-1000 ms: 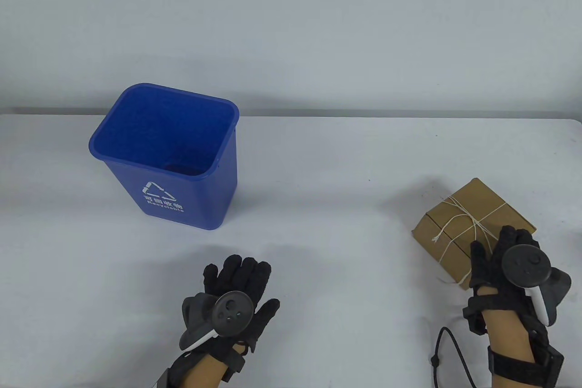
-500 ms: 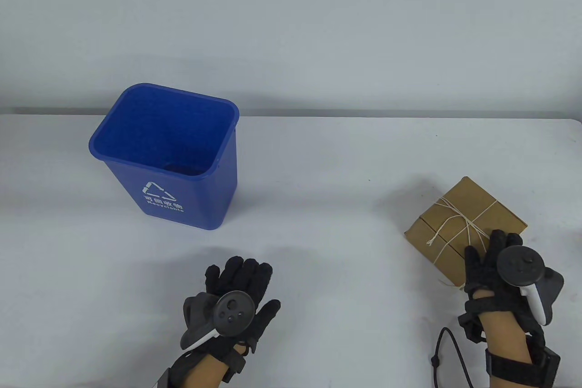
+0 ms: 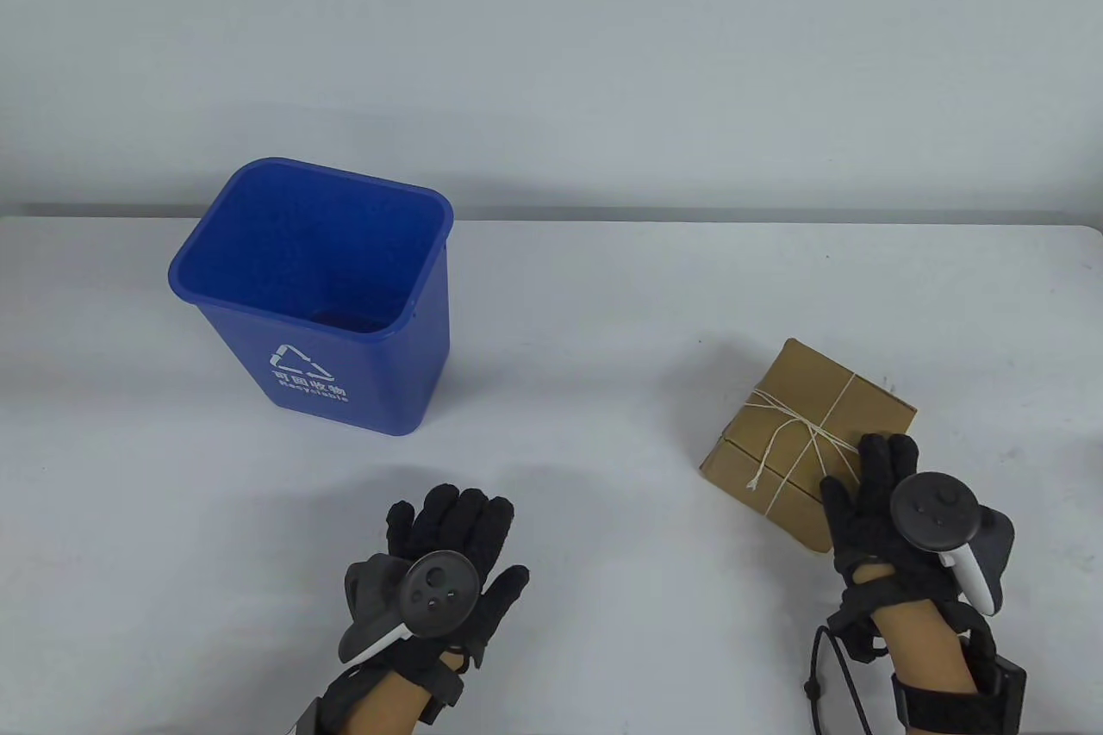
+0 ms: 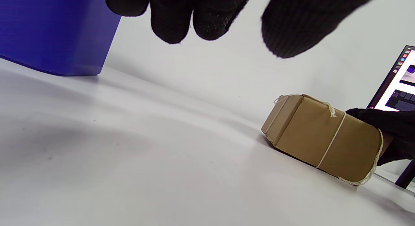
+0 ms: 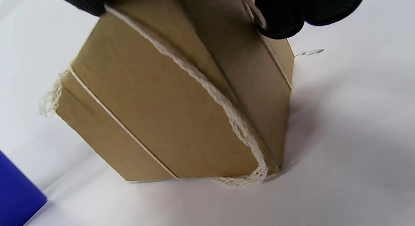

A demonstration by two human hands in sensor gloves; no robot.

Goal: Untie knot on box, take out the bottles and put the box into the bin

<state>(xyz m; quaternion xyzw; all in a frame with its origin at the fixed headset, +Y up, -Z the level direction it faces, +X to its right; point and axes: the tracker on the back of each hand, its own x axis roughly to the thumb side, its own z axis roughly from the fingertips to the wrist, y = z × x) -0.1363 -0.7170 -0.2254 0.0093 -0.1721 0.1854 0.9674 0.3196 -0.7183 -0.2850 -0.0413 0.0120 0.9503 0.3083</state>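
The right hand [image 3: 875, 502] gripped the one string-tied cardboard box [image 3: 797, 425], the left hand [image 3: 452, 545] lay open on the worktop [image 3: 603, 321] near one blue recycling bin [image 3: 319, 295].

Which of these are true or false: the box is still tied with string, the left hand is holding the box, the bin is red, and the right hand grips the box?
1. The box is tied with string. True.
2. The left hand holds the box. False: it rests flat on the table, apart from the box.
3. The bin is red. False: it is blue.
4. The right hand grips the box. True: fingers on top, thumb on its near side.
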